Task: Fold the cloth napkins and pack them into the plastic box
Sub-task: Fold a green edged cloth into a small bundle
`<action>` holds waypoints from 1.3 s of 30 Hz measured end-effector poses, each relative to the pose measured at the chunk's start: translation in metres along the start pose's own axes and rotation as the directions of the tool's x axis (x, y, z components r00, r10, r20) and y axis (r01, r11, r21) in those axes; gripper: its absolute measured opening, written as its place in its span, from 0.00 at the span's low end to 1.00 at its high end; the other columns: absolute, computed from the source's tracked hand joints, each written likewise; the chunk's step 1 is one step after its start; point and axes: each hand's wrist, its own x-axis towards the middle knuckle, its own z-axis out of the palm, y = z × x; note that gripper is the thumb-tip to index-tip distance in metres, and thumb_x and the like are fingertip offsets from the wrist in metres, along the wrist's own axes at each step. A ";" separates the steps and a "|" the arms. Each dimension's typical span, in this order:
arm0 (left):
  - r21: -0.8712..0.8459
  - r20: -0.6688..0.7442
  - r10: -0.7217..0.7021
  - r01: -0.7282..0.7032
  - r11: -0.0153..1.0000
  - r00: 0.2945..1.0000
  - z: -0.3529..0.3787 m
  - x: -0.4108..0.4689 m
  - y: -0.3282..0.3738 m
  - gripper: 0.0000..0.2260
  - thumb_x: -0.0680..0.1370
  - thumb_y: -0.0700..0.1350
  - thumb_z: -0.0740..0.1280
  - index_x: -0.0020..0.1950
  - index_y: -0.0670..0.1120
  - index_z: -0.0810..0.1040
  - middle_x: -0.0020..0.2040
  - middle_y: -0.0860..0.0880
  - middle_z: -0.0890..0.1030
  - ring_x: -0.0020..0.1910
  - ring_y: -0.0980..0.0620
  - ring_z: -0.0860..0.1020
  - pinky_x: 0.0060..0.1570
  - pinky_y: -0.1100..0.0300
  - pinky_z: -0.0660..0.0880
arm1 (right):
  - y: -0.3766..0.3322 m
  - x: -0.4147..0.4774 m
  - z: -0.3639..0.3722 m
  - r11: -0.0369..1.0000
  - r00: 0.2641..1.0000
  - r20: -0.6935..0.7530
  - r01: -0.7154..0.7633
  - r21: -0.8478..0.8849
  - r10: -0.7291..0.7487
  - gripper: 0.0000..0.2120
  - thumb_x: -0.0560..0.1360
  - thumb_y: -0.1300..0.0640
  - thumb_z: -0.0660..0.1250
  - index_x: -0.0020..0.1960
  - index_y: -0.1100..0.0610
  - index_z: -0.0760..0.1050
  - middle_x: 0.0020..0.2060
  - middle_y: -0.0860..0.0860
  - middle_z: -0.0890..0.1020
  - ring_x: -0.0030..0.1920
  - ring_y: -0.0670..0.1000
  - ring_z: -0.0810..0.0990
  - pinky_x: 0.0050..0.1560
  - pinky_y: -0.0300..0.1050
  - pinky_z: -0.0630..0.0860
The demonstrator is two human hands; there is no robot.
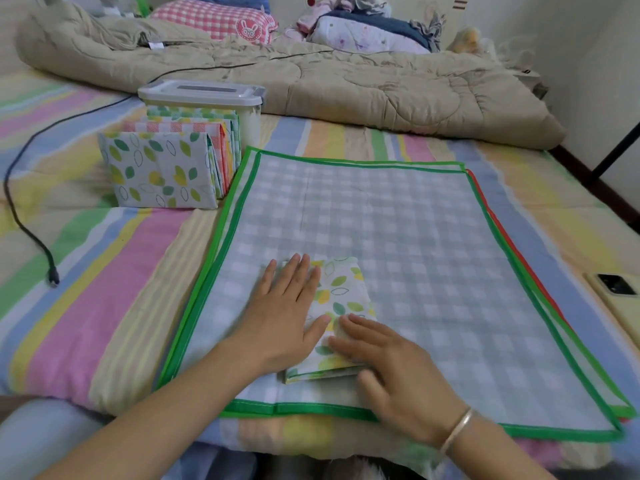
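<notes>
Head view shows both hands laid flat on a small leaf-print napkin (343,292). The left hand (287,306) has straight fingers along its left side, and the right hand (388,368) covers the near end. Neither grips. Pressing like this probably sets the creases so the fold holds.

The napkin lies on a spread green-bordered gingham cloth (398,220), which serves as the folding surface. At least one more green-edged cloth and a red-edged cloth (504,230) peek out beneath it, so three flat cloths seem to await folding.

At the far left stands one plastic box (201,95), its lid on. A row of folded napkins (159,171) stands on edge, touching its front, likely staged for packing. They look like four or five, though the back ones overlap too much to count surely.

One phone (616,289) lies on the right of the striped sheet (104,271).
</notes>
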 end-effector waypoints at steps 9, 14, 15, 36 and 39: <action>-0.051 0.165 0.120 -0.113 0.992 0.979 -0.006 -0.001 -0.007 0.54 0.60 0.84 0.35 0.77 0.54 0.26 0.75 0.41 0.24 0.72 0.45 0.21 0.74 0.39 0.32 | 0.026 0.087 0.021 0.934 0.971 0.112 -0.167 -0.316 0.211 0.43 0.66 0.40 0.25 0.79 0.55 0.35 0.78 0.50 0.37 0.77 0.47 0.34 0.76 0.48 0.33; -0.016 0.243 0.161 -0.162 0.987 0.957 -0.008 0.000 -0.011 0.60 0.59 0.85 0.49 0.78 0.54 0.27 0.74 0.43 0.21 0.70 0.45 0.18 0.74 0.39 0.30 | 0.031 0.086 0.031 0.927 0.969 0.098 -0.186 -0.324 0.228 0.42 0.68 0.39 0.26 0.79 0.54 0.35 0.78 0.49 0.36 0.77 0.46 0.34 0.76 0.48 0.34; -0.004 0.251 0.158 -0.162 0.987 0.955 -0.009 0.000 -0.010 0.60 0.60 0.85 0.50 0.78 0.53 0.28 0.74 0.42 0.21 0.70 0.45 0.18 0.73 0.39 0.30 | 0.030 0.086 0.028 0.941 0.967 0.100 -0.199 -0.273 0.233 0.41 0.70 0.38 0.28 0.79 0.54 0.38 0.78 0.49 0.37 0.77 0.46 0.35 0.76 0.47 0.35; -0.129 0.211 0.053 -0.026 0.991 0.976 -0.013 0.002 -0.010 0.61 0.58 0.85 0.55 0.77 0.58 0.27 0.75 0.44 0.23 0.73 0.47 0.22 0.76 0.44 0.33 | 0.048 0.013 -0.017 0.997 0.995 -0.089 -0.046 0.058 0.051 0.40 0.63 0.29 0.65 0.71 0.47 0.71 0.64 0.41 0.77 0.59 0.44 0.79 0.57 0.31 0.72; -0.189 0.144 -0.071 0.098 0.977 0.987 -0.014 0.003 0.001 0.61 0.54 0.87 0.48 0.78 0.58 0.29 0.77 0.44 0.26 0.75 0.47 0.25 0.77 0.44 0.36 | 0.035 0.015 -0.011 0.947 0.910 -0.301 -0.220 0.236 0.286 0.38 0.63 0.30 0.66 0.69 0.46 0.68 0.45 0.38 0.82 0.43 0.38 0.79 0.43 0.28 0.70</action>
